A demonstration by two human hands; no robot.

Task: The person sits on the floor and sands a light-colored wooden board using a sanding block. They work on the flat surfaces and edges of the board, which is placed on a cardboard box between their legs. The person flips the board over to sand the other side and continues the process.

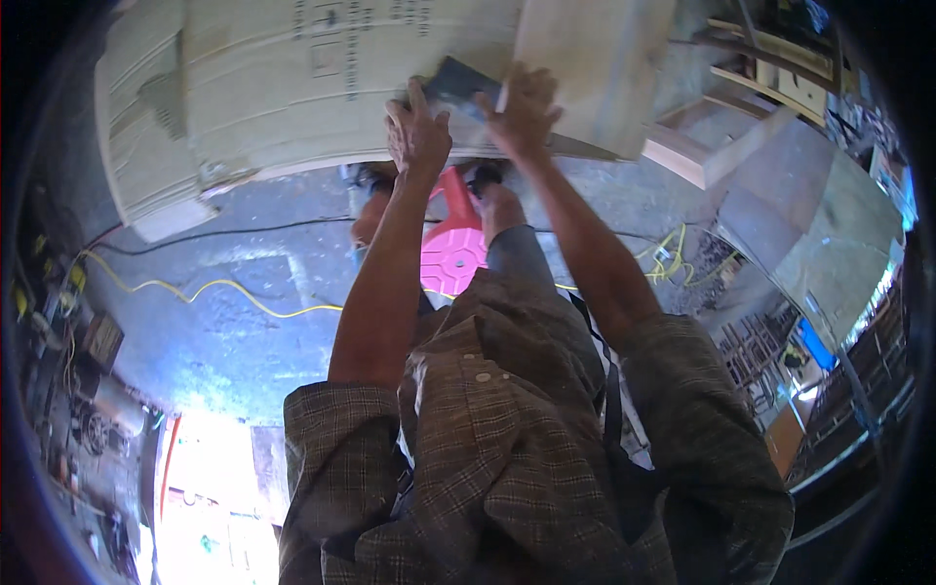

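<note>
A large sheet of cardboard (263, 97) covers the work surface in front of me, with a pale wooden panel (590, 73) lying over its right part. My left hand (419, 135) rests on the cardboard near its front edge, fingers stretched out and holding nothing. Beside its fingertips lies a small dark grey flat piece (460, 86); its exact kind is not clear. My right hand (525, 109) is spread at the panel's left edge, its thumb reaching to the dark piece. The right fingers are slightly blurred.
Below me stands a pink plastic stool (453, 255) between my legs. A yellow cord (229, 285) and a black cable (244, 231) cross the concrete floor. To the right is an open wooden box frame (707, 141) next to a large board (829, 224). Clutter lines the left wall.
</note>
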